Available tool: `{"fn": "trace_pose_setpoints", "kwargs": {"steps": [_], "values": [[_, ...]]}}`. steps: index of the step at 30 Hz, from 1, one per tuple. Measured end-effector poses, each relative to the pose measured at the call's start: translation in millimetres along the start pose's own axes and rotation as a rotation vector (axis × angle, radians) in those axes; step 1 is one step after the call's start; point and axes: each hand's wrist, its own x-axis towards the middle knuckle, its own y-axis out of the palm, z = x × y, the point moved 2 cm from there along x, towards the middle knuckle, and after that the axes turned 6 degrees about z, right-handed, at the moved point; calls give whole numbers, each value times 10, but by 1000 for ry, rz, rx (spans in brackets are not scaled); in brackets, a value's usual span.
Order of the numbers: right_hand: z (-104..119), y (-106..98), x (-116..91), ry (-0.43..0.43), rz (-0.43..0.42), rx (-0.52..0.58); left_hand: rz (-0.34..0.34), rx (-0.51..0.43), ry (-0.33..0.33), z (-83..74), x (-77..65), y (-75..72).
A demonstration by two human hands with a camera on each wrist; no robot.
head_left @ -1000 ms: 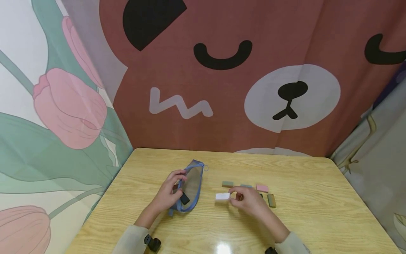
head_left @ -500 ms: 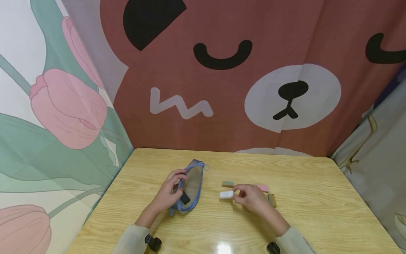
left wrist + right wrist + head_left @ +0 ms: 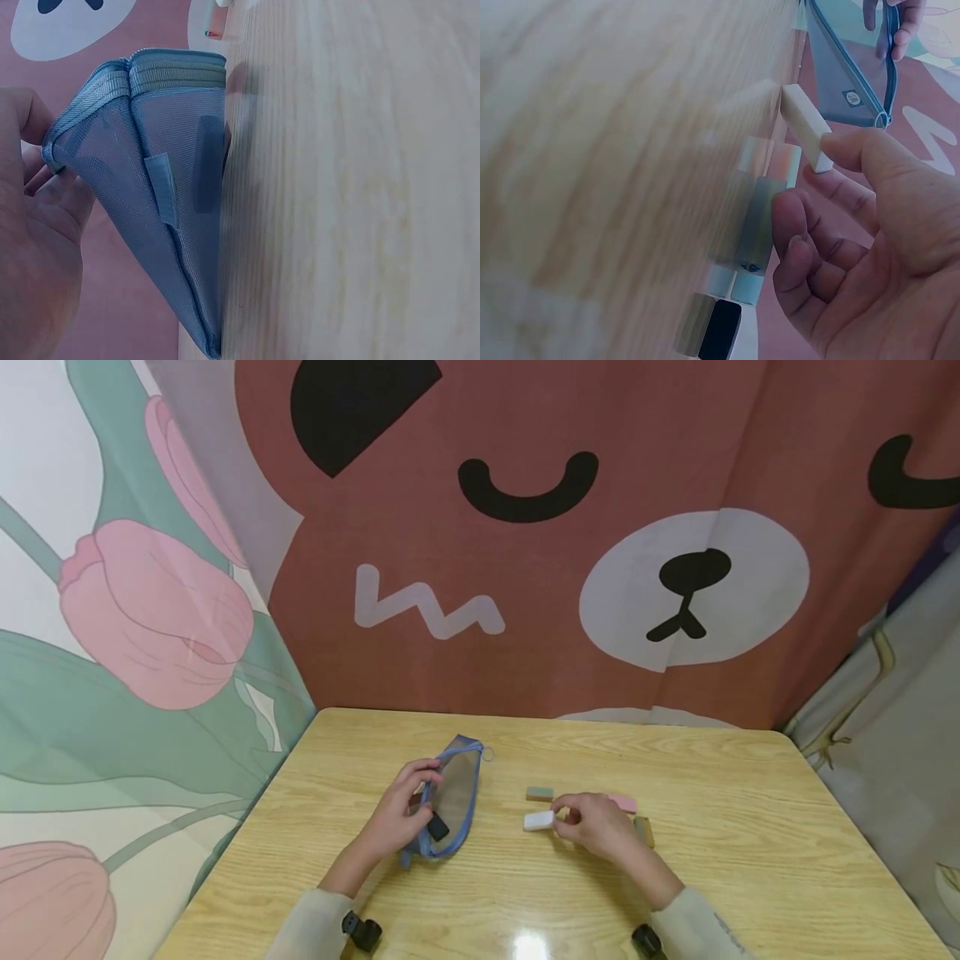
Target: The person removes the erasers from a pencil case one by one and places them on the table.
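My left hand [image 3: 397, 814] holds the near-left rim of a blue mesh zip pouch [image 3: 468, 814], its zipper side gaping open. A dark block [image 3: 438, 827] shows inside, and through the mesh in the left wrist view. Over the table, my right hand [image 3: 597, 828] pinches one end of a white eraser [image 3: 537, 821] between thumb and index finger. In the right wrist view the white eraser [image 3: 806, 127] slants, its far end right at the tabletop. The other right fingers curl beside a grey-green block [image 3: 761, 225].
Beyond the white eraser lies a green-topped block [image 3: 539, 793]. A pink block [image 3: 622, 803] and a yellowish-brown one [image 3: 643, 832] lie by the right hand, which hides others. A black-faced block [image 3: 721, 330] appears low in the right wrist view. Printed curtains stand behind the wooden table [image 3: 750, 860].
My right hand and the white eraser have shifted slightly to the right, and the hand now covers blocks that showed earlier. The left hand and pouch stay in place.
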Motion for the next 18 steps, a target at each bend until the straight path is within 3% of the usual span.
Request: {"fn": "trace_pose_setpoints", "kwargs": {"steps": [9, 18], "values": [[29, -8, 38, 40, 47, -20, -3, -9, 8, 6, -14, -32], [88, -5, 81, 144, 116, -60, 11, 0, 22, -6, -19, -44]]}}
